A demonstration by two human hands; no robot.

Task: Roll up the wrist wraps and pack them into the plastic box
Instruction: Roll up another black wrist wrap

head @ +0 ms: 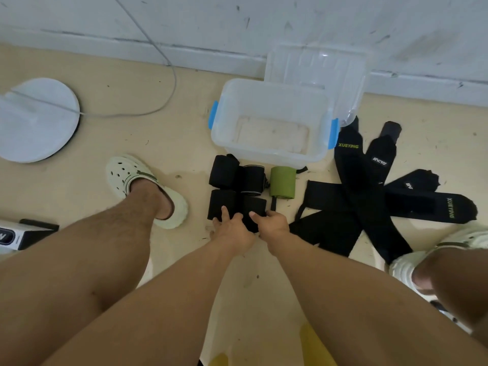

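Both hands grip one black rolled fabric wrist wrap (254,213) on the floor, left hand (232,229) at its 8 o'clock, right hand (272,224) at 4, fingers curled around it. The clear plastic box with blue latches (272,157) sits empty at 12 o'clock beyond the other rolls, the roll's long axis running 3 to 9.

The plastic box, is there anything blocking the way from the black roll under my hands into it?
Two more black rolls lie between the black roll both hands touch and the plastic box. Its top is open, lid leaning behind, so lifting over them looks clear.
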